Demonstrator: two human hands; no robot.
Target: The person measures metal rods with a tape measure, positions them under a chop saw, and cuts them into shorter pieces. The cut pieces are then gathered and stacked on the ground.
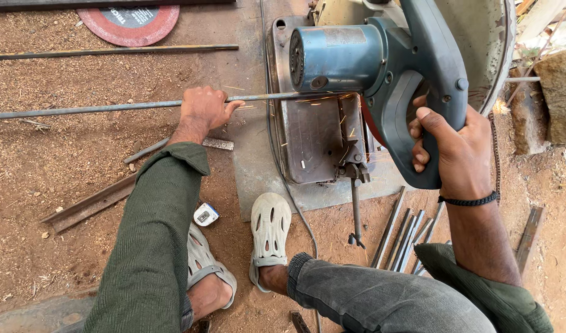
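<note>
On the dirt ground, far right, a blue chop saw (pixel 381 68) sits on its steel base (pixel 314 142); sparks fly at the blade. The right hand (pixel 455 145) is clenched around the saw's handle. A long thin steel rod (pixel 110 108) runs left to right, its right end under the blade, its long axis crossing the cut. The left hand (pixel 203 110) presses down on the rod, fingers wrapped over it, left of the saw. Cut rod pieces (pixel 406 231) lie near right.

Left hand (pixel 203 111) reaches far, palm down, fingers pressed flat; right hand (pixel 449 145) seemingly clenched, forearm upright.
</note>
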